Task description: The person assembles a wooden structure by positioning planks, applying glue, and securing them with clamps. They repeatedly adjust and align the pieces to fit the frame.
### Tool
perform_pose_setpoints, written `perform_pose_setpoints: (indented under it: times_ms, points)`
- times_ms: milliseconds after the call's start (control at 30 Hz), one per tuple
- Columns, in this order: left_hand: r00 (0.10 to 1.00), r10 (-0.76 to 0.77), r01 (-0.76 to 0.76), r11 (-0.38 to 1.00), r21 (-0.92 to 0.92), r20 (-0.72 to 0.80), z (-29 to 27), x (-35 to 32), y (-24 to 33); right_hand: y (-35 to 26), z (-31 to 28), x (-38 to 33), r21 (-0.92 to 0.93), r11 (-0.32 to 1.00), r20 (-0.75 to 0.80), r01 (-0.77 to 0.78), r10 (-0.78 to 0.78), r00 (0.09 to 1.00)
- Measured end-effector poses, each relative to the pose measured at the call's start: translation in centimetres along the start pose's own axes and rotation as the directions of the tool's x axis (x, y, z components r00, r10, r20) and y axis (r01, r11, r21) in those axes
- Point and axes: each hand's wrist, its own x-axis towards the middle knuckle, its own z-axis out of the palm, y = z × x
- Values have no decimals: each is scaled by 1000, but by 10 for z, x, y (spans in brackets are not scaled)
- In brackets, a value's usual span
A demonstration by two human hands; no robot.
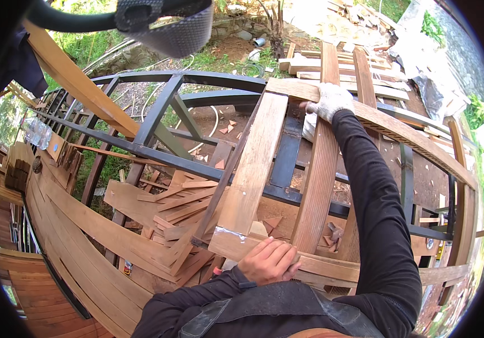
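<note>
A wooden frame lies across a dark metal framework; its parts are a near rail (pixel 332 269), a curved-looking far rail (pixel 405 134) and a wide left board (pixel 253 163). My bare left hand (pixel 270 260) is closed over the near rail, close to the frame's left corner. Stretched out ahead, my right hand (pixel 334 102) in a white glove grips the far rail where a grooved plank (pixel 318 186) passes beneath it. The undersides of both rails and some of my fingertips are hidden. A second plank (pixel 366 81) runs alongside the grooved one.
Black metal beams (pixel 197 163) form an open framework with ground below. Wood offcuts (pixel 186 203) are heaped left of the frame, near long curved-looking boards (pixel 93 225). A long beam (pixel 79 84) slants in at upper left. A plastic bottle (pixel 38 134) stands far left; stacked lumber (pixel 354 73) lies beyond.
</note>
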Motion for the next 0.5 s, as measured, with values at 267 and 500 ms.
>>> perform_pose_setpoints:
  times_ms: [267,500]
  points:
    - [1000,-13,13,1000,1,18,3,-4,0,7,5,21,2,999,121,42,-42,992]
    - [999,-1,2,1000,-27,43,0,-2,-3,-28,20,37,-28,995,93,96,-93,991]
